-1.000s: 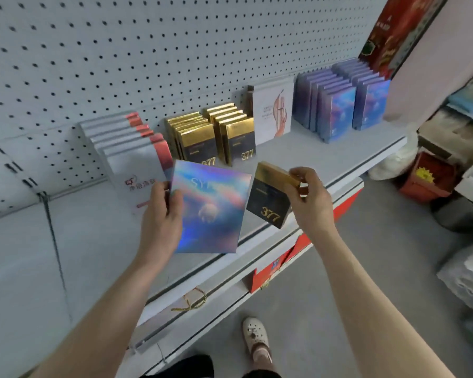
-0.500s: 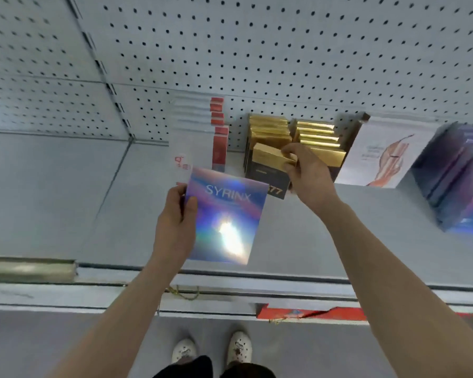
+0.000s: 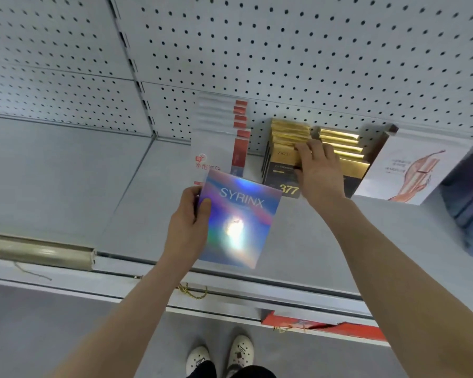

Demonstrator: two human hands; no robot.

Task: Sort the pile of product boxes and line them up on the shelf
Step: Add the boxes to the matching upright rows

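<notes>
The shelf (image 3: 66, 186) already carries several sorted rows standing against the pegboard back panel (image 3: 284, 50). There is a file of white-and-red boxes (image 3: 219, 132), with two files of gold-topped boxes (image 3: 344, 137) just beside it. A white illustrated box (image 3: 410, 170) stands to their right, and a blurred group of dark bluish boxes (image 3: 470, 192) sits at the right edge. The right hand (image 3: 317, 170) is clamped on the 377 box (image 3: 280, 173), fingers curled over its gold top. It holds the box upright at the front of the left gold file; whether the base rests on the shelf cannot be told. The left hand (image 3: 187, 225) pinches the holographic box (image 3: 241, 225) by its left edge, thumb on the front face. It holds that box above the front part of the shelf, apart from every row. Judged from this layout, the sort is well advanced. The 377 box needs only release and squaring, and the holographic box remains to be placed, probably with the bluish group. The pile is not in view, so the remaining count cannot be told.
</notes>
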